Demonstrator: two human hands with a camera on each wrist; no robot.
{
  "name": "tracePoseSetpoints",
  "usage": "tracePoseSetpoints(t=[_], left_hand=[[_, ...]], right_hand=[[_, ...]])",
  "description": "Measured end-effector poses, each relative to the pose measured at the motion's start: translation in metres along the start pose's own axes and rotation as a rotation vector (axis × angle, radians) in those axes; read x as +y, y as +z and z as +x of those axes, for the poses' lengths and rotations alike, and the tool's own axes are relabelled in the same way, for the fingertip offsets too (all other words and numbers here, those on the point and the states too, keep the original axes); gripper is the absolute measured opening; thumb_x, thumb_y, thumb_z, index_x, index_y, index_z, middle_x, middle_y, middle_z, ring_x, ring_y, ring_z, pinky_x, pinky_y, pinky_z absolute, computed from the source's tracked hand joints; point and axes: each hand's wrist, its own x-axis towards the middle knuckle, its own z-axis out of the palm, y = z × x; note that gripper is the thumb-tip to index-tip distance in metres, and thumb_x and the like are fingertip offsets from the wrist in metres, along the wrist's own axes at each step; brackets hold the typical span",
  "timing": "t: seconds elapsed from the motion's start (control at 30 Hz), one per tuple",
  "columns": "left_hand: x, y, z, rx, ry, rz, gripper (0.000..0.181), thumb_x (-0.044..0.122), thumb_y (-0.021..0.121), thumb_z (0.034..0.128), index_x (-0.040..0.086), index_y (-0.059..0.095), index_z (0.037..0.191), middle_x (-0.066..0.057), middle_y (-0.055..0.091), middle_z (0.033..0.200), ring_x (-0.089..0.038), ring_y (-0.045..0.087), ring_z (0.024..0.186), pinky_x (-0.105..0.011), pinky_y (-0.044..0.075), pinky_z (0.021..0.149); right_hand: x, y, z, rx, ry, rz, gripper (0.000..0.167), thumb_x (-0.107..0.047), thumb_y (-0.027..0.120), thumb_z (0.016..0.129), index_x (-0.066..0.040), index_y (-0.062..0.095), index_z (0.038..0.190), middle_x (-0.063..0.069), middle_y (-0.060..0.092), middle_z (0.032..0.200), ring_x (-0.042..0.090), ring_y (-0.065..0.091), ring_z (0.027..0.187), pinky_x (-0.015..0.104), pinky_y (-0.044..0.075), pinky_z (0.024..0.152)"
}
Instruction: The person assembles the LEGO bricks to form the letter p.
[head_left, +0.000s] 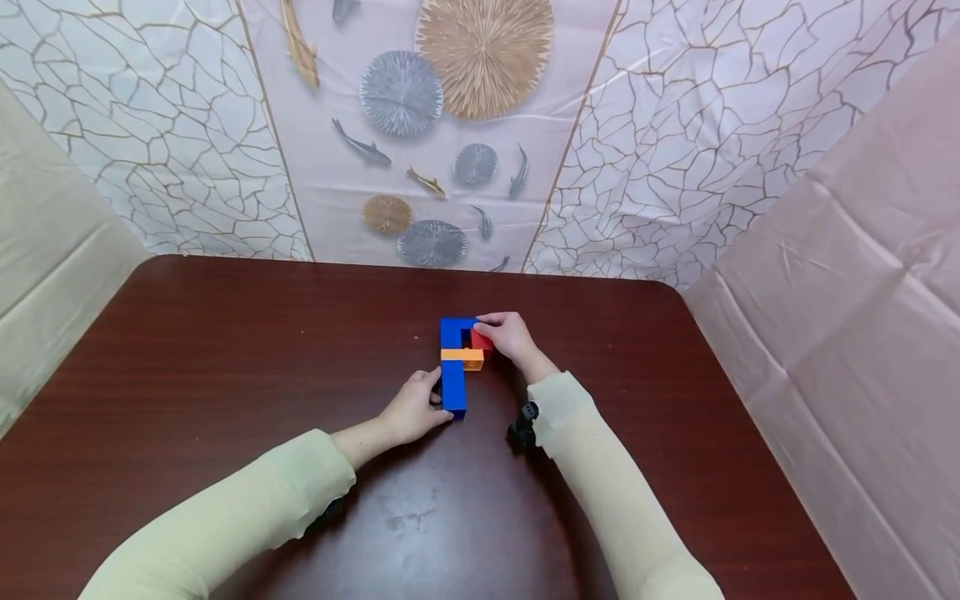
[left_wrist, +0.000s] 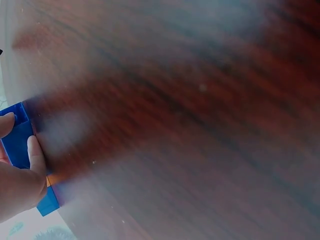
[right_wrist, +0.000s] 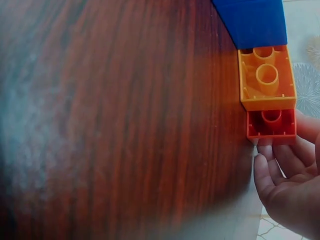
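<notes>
A joined toy-brick piece lies on the table: a near blue brick point(head_left: 453, 389), an orange brick point(head_left: 453, 354) across the middle, blue bricks point(head_left: 451, 332) beyond and a red brick point(head_left: 481, 341) at the right. My left hand point(head_left: 409, 410) holds the near blue brick, thumb at its front end and fingers along its left side. At the far right corner my right hand point(head_left: 512, 333) pinches the red brick, with fingertips by the blue beside it. The right wrist view shows the hollow sides of the orange brick point(right_wrist: 270, 82) and red brick point(right_wrist: 272, 125).
The dark wooden table point(head_left: 225, 350) is glossy and spreads around the piece. A patterned cloth point(head_left: 465, 192) hangs along its far edge, with pale cloth walls point(head_left: 840, 292) at the sides. A black wrist device point(head_left: 522, 429) sits below the right sleeve.
</notes>
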Motion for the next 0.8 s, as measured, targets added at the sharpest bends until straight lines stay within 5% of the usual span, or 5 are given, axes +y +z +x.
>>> tracePoseSetpoints(t=[0.5,0.7,0.8], left_hand=[[-0.001,-0.003,-0.003,-0.031,-0.003,0.035,0.079,0.009,0.074,0.0775,-0.015,0.029,0.138,-0.028,0.046,0.125,-0.025,0.061,0.096,-0.033,0.052,0.085],[0.003,-0.021,-0.003,-0.099,-0.091,0.018,0.089,0.032,0.068,0.0844,-0.008,0.017,0.145,-0.027,0.037,0.138,-0.026,0.060,0.104,-0.038,0.050,0.092],[0.002,-0.036,0.001,-0.067,-0.086,0.037,0.086,0.042,0.058,0.0895,-0.003,0.013,0.147,-0.026,0.031,0.144,-0.031,0.053,0.116,-0.044,0.044,0.100]], right_hand=[[0.002,0.002,-0.005,0.004,-0.027,-0.046,0.035,-0.024,0.057,0.094,-0.009,0.060,0.124,0.014,0.057,0.130,0.029,0.050,0.119,0.038,0.045,0.100],[-0.003,-0.005,-0.010,0.057,-0.069,-0.093,0.043,-0.034,0.054,0.094,-0.008,0.056,0.128,0.013,0.055,0.132,0.028,0.051,0.119,0.039,0.044,0.102],[-0.010,-0.013,-0.016,0.088,-0.125,-0.143,0.048,-0.039,0.051,0.095,-0.009,0.052,0.132,0.012,0.052,0.136,0.028,0.048,0.124,0.041,0.041,0.105]])
